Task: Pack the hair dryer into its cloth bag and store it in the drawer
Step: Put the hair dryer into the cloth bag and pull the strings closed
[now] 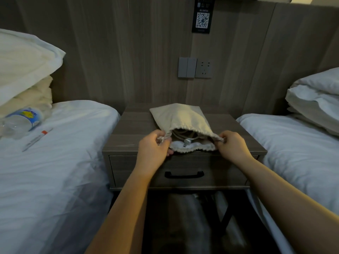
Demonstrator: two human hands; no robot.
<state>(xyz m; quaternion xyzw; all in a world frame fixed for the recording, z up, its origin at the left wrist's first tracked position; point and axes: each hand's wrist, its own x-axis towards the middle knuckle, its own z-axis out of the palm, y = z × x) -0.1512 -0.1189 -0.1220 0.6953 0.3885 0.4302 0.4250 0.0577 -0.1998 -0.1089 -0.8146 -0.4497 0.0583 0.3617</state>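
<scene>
We stand between two beds, the left bed (60, 162) and the right bed (297, 143), both made up in white, each with stacked pillows at its head against the wood-panelled wall (128, 52). Between them sits the nightstand (132, 129), its drawer (139, 169) shut, with a dark handle (184, 174) at the middle of the front.

On the nightstand's top lies the cloth bag (180, 117), beige, its closed end toward the back edge and its gathered mouth at the front edge, just above the drawer. The mouth is open toward us, and inside we see a white cord and a plug (186, 143); the hair dryer's body we cannot make out.

Our left hand (154, 149) is curled at the left corner of the bag's mouth, fingers pinching the drawstring (161, 139) and the gathered cloth there. Our right hand (232, 143) is curled at the right corner of the mouth, thumb and fingers pinching the hem.

On the left bed, near its pillows, lies a clear water bottle (22, 120) on its side, and just beside it a pen (37, 139). On the wall above the nightstand are a switch and socket plate (195, 67) and, higher, a QR-code sign (202, 17).
</scene>
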